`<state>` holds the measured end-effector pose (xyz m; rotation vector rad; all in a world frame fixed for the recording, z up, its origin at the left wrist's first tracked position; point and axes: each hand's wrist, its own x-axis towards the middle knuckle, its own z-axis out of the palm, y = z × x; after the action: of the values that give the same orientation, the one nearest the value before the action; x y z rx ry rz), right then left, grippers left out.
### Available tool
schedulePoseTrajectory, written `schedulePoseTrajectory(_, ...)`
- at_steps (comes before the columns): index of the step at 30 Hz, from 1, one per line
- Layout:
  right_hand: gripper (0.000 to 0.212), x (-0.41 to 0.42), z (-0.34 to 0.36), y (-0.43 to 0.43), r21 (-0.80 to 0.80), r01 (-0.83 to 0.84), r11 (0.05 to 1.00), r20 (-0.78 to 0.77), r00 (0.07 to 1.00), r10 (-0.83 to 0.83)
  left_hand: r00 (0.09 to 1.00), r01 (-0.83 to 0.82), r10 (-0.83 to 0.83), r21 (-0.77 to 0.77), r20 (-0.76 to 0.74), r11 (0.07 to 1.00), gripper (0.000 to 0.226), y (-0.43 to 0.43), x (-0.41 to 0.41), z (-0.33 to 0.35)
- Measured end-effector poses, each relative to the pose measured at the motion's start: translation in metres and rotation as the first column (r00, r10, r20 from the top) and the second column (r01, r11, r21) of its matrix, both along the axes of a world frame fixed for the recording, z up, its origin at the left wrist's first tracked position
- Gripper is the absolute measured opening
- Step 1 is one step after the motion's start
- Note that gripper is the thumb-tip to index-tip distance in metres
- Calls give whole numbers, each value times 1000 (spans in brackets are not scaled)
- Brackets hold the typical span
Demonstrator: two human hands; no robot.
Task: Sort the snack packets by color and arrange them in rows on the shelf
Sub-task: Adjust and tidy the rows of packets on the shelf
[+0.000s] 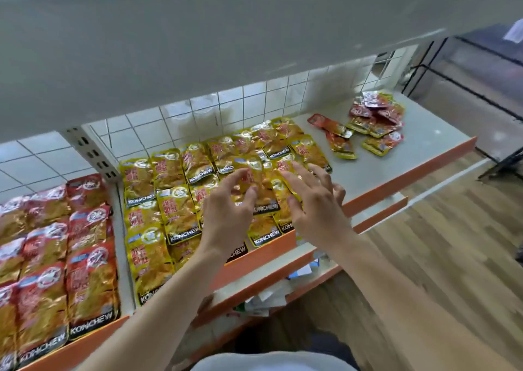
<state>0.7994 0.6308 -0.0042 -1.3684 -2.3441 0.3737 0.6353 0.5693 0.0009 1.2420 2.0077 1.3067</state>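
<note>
- Shelf point(402, 155): grey surface with an orange front edge, set against a white tiled wall point(254, 99); a pale upper shelf point(198, 45) overhangs it
- Red packets point(87, 280): laid in overlapping rows in the left section, reaching the front edge
- Yellow packets point(175, 209): laid in overlapping rows in the middle section, just right of the red ones and running from the wall to the front edge
- Mixed pile point(376, 121): red and yellow packets heaped unsorted at the far right end of the shelf, well apart from the rows; 2 loose packets point(338, 138) lie between the pile and the rows
- Left hand point(226, 215): over the yellow rows, fingers bent, thumb and fingertips against a yellow top packet point(256, 178); whether it pinches the packet or only touches it cannot be told
- Right hand point(319, 203): just beside the left, fingers spread wide and nearly straight, tips resting on the yellow rows, holding nothing
- Lower shelf point(376, 215): orange-edged, with papers lying on it below the hands
- Floor point(452, 271): wood planks to the right
</note>
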Motion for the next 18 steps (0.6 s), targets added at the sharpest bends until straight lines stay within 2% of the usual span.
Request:
schedulePoseTrajectory(4,52,0,-6,35,-59,-52,997,14,999,53,979,-21,-1,-106,-205,994,51,29,0,-3)
schedulePoseTrajectory(8,49,-5,-12,77,-79,-116,990,49,992,120,904,-53,-56,-243,-423,969,56,67,-8,-9)
schedulePoseTrajectory(14,50,-16,-20,140,-106,-248,963,124,958,260,832,-171,-46,-335,-553,926,55,115,-17,-19)
schedulePoseTrajectory(18,54,-23,-29,167,-128,-310,942,206,921,331,759,-224,-130,-442,-639,869,54,133,-18,-31)
